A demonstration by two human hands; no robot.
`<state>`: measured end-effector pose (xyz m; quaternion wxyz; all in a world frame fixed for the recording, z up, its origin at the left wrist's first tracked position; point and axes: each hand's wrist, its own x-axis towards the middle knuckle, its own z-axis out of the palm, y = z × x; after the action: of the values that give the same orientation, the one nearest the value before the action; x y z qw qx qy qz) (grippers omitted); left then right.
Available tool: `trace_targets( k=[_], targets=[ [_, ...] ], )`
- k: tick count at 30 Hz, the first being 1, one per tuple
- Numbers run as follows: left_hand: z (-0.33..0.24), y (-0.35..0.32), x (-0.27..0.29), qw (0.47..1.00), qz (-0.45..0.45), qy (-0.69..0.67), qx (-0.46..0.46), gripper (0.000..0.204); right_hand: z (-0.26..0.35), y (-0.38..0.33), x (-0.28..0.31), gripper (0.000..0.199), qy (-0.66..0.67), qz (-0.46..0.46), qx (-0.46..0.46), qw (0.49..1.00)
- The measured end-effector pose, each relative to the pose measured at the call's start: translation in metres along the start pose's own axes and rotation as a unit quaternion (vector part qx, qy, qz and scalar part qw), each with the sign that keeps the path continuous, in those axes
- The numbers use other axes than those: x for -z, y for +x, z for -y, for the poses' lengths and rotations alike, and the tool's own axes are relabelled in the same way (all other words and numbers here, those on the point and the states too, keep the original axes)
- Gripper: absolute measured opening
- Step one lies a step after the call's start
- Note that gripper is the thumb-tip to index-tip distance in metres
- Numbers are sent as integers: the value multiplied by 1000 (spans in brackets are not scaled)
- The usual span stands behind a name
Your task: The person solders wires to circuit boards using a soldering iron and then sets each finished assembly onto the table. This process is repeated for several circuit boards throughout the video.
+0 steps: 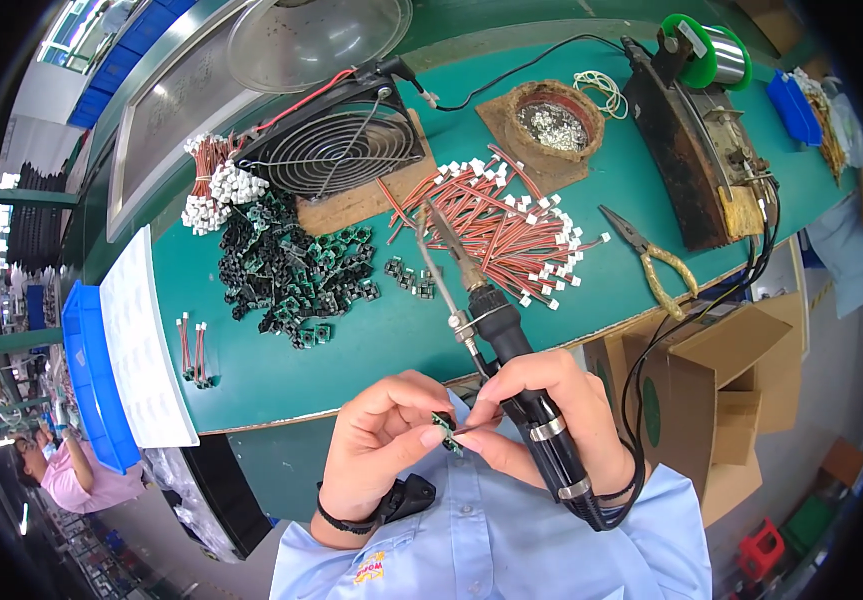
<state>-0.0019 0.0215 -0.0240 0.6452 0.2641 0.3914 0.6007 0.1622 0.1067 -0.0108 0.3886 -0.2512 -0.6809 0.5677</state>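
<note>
My left hand [371, 440] pinches a small green circuit board [446, 428] between thumb and fingers, in front of my shirt. My right hand [563, 405] is closed around a black-handled soldering iron [501, 322], whose metal tip points away over the bench; a thin tube is clamped along it. The right thumb and fingertip also meet at the board, pinching what looks like a thin wire end, mostly hidden. Beyond the iron lies a spread of red and black wires with white connectors [496, 225]. Left of it are a few loose boards [411, 278] and a large heap of small circuit boards [291, 265].
A guarded fan [341, 150], a round solder-scrap pot [553, 118], pliers [648, 260] and a soldering unit with a solder spool [716, 55] stand on the green bench. Finished-looking wired boards [194, 355], a paper sheet [146, 340] and a blue tray [91, 380] lie left. Cartons [716, 370] sit right.
</note>
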Motion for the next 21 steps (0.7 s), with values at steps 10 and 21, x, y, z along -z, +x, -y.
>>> trace_targets(
  k=[10,21],
  targets=[
    [-2,-4,0,999,-13,48,-18,19,-10,0,-5,46,-21,-20,-17,999],
    [4,9,5,995,-93,26,-24,7,-18,6,0,46,-141,-26,-4,990]
  ],
)
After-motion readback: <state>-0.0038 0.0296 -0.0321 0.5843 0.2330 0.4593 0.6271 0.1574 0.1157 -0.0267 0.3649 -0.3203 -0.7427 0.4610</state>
